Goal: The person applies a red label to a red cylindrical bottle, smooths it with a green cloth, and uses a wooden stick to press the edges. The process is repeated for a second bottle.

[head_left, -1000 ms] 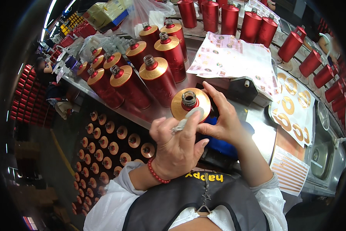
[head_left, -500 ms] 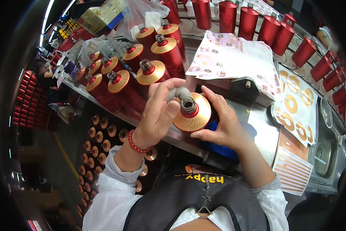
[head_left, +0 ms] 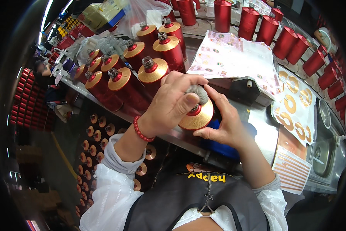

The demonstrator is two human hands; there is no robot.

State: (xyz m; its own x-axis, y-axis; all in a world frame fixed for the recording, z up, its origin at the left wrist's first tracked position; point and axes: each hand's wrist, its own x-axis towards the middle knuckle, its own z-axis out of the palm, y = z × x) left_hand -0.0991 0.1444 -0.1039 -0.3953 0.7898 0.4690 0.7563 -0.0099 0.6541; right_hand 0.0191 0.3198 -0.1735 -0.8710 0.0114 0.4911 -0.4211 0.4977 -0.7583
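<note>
Over the neck of a red bottle [head_left: 194, 121] with a gold ring-shaped top, my left hand [head_left: 171, 96] is curled. A grey ribbed fabric cover [head_left: 199, 93] on one of its fingers presses against the gold top, and the thumb lies by the neck. Most of the bottle mouth is hidden behind that hand. My right hand [head_left: 225, 125] grips the same bottle from the right, thumb at the near rim and fingers round the far side. Close beyond my left hand stand several red bottles [head_left: 153, 70] with gold tops.
Beside the bottle lies a patterned paper sheet [head_left: 227, 57] on a dark box-like device. Gold ring stickers [head_left: 289, 103] on a backing sheet and a striped strip sheet [head_left: 292, 169] lie right, near a metal sink [head_left: 322, 159]. Plain red bottles [head_left: 267, 30] line the back; more stand lower left.
My left hand has moved right across the bottle, its covered finger passing from behind the neck to the right side of the gold top. The right hand keeps its hold; the back-row bottles have shifted.
</note>
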